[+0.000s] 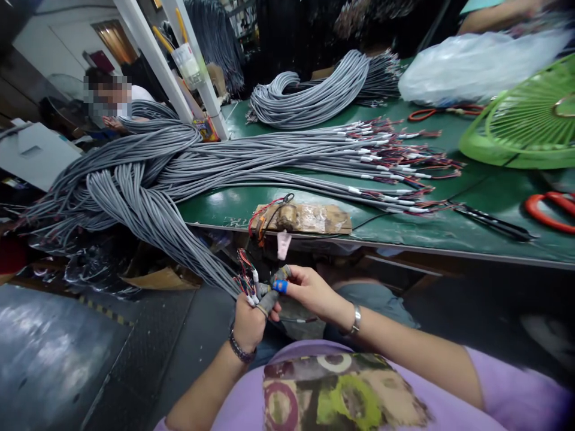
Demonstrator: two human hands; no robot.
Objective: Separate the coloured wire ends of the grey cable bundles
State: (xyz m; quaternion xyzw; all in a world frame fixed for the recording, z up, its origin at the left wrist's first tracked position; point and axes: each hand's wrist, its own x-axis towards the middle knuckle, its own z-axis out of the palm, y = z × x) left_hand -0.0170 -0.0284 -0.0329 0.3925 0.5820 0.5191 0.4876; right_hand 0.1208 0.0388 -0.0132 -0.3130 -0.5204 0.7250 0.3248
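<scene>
My left hand [250, 320] is closed around the ends of a bundle of grey cables [204, 263] that hangs down from the bench. Thin red, black and white wires [245, 275] stick up out of that fist. My right hand [314, 292] meets it, thumb and fingers pinched together at the left fingertips. What the pinch holds is too small and covered to make out. Grey wraps and blue tape [280, 286] cover some fingertips. One grey cable end [299, 321] pokes out beneath the hands.
On the green bench [215, 206] lie long grey cables [278, 152] with stripped ends, a coiled bundle [314, 96], a taped wooden block [309, 218], black tweezers-like tool [494, 222], orange-handled scissors [550, 211], a green fan [530, 120] and a plastic bag [476, 66]. Another person [112, 99] sits beyond, left.
</scene>
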